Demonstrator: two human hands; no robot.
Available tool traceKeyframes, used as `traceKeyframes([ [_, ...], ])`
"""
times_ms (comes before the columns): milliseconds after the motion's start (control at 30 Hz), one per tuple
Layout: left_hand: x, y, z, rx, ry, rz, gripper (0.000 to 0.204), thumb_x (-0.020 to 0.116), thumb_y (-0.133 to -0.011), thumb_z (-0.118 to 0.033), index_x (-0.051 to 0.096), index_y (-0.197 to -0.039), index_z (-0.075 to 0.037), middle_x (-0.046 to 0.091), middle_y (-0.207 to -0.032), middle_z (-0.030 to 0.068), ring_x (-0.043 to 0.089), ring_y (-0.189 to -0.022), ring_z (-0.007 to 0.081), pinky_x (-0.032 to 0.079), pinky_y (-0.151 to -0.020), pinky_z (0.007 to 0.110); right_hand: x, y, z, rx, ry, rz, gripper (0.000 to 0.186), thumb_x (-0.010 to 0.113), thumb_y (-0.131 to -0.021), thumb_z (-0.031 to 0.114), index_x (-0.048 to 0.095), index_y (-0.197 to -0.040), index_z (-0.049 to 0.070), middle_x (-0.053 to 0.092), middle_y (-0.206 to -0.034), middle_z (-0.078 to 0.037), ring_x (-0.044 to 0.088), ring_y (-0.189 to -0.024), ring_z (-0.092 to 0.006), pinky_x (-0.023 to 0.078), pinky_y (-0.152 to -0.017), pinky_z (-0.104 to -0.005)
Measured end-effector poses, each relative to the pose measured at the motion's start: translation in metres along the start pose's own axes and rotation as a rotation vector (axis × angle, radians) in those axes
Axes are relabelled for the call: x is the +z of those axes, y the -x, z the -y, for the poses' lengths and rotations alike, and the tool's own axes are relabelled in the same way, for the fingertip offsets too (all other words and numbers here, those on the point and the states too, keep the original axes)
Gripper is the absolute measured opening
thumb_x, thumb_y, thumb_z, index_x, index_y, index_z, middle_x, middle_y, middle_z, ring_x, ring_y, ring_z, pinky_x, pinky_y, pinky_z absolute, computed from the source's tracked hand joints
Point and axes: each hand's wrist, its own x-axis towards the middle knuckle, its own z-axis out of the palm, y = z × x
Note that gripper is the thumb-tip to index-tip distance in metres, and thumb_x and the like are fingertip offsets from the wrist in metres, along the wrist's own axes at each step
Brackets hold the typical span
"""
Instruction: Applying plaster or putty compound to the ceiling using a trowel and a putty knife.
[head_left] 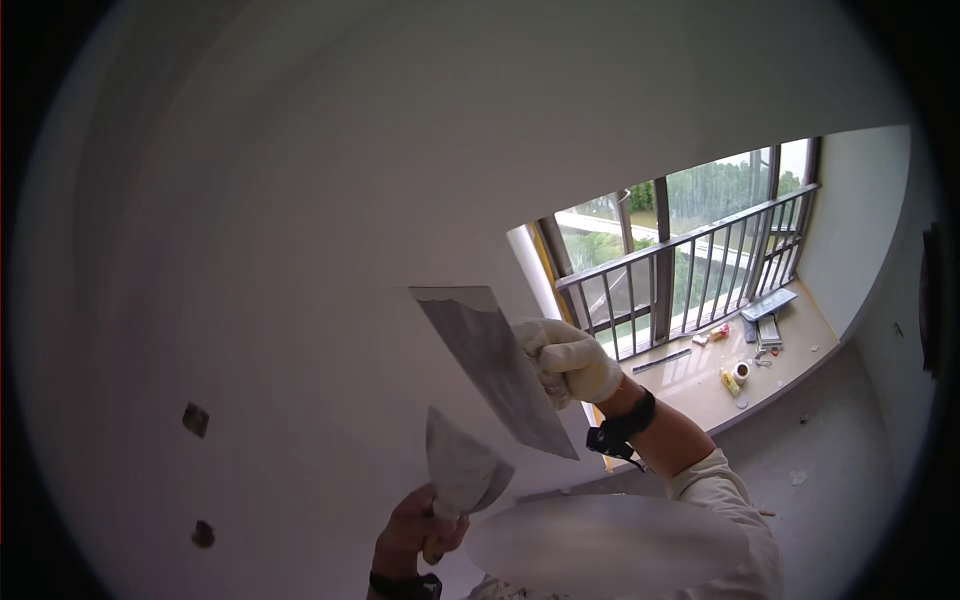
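My right hand (568, 362), in a cream glove with a black band at the wrist, grips a wide rectangular steel trowel (480, 365) that is held up against or close over the white wall (250, 260); I cannot tell whether it touches. A pale patch runs along the blade's top end. Below and left of it, my bare left hand (430, 525) is closed round the handle of a putty knife (460, 460), its broad blade pointing upward and coated in pale grey material. A blurred oval at the bottom hides part of my body.
At the right, a railed window (668, 290) has a sill (660, 385) with trays (768, 305), a roll (740, 372) and small tools. Below is a grey floor (820, 450). Two dark square openings (196, 420) mark the wall at the left.
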Motion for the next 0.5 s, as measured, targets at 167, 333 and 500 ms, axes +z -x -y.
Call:
traceKeyframes([
  [167, 0.021, -0.026, -0.032, -0.079, -0.124, -0.013, 0.04, 0.068, -0.076, -0.001, 0.055, -0.113, 0.007, 0.056, -0.071, 0.0131, 0.049, -0.051, 0.0185, 0.036, -0.045, 0.032, -0.004, 0.054, 0.021, 0.345, 0.48, 0.02, 0.027, 0.058, -0.095, 0.007, 0.059, -0.12, -0.002, 0.058, -0.077, 0.0, 0.053, -0.06, -0.0073, 0.042, -0.051, -0.0229],
  [333, 0.0, -0.019, -0.033, 0.192, 0.037, -0.028, 0.025, 0.064, -0.093, -0.009, 0.057, -0.116, 0.0, 0.052, -0.071, 0.0073, 0.047, -0.046, 0.0145, 0.043, -0.039, 0.029, -0.018, 0.083, 0.061, 0.245, 0.933, -0.26, 0.021, 0.062, -0.096, 0.023, 0.06, -0.103, 0.003, 0.059, -0.074, -0.002, 0.054, -0.056, -0.0066, 0.043, -0.047, -0.0229],
  [500, -0.049, -0.003, -0.038, 0.166, 0.03, -0.061, 0.034, 0.063, -0.095, -0.008, 0.057, -0.129, -0.006, 0.051, -0.075, 0.0043, 0.046, -0.051, 0.0129, 0.044, -0.045, 0.028, -0.012, 0.082, 0.168, -0.792, 0.465, -0.583, 0.037, 0.047, -0.102, 0.028, 0.05, -0.125, -0.001, 0.065, -0.086, -0.012, 0.056, -0.048, -0.0103, 0.038, -0.034, -0.02],
])
